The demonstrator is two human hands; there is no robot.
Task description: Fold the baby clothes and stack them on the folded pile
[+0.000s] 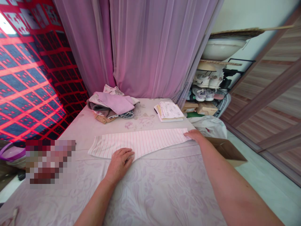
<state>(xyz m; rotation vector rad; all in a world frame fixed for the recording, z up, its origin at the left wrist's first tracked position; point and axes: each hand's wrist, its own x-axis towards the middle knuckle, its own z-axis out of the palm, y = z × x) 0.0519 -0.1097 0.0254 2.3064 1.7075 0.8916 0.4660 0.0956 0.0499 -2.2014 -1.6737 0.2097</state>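
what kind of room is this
Most likely a bedroom in a home: there's a bed with a floral pink cover, a pile of folded clothes on it, and pairs of shoes on a rack beside the curtains.

Left hand (119,164) and right hand (194,135) are resting palm-down, well apart

The 2 bare hands are reaching forward and down, with their backs facing up. The left hand's fingers (127,154) are lying close together and pointing toward the right, while the left forearm (95,201) is running down to the bottom edge of the view. The right hand is stretching out farther, its fingertips (188,134) pointing left, and the right arm (235,185) is extending diagonally from the lower right corner (it is filling far more of the view than the left arm). Neither hand is curling into a grip.
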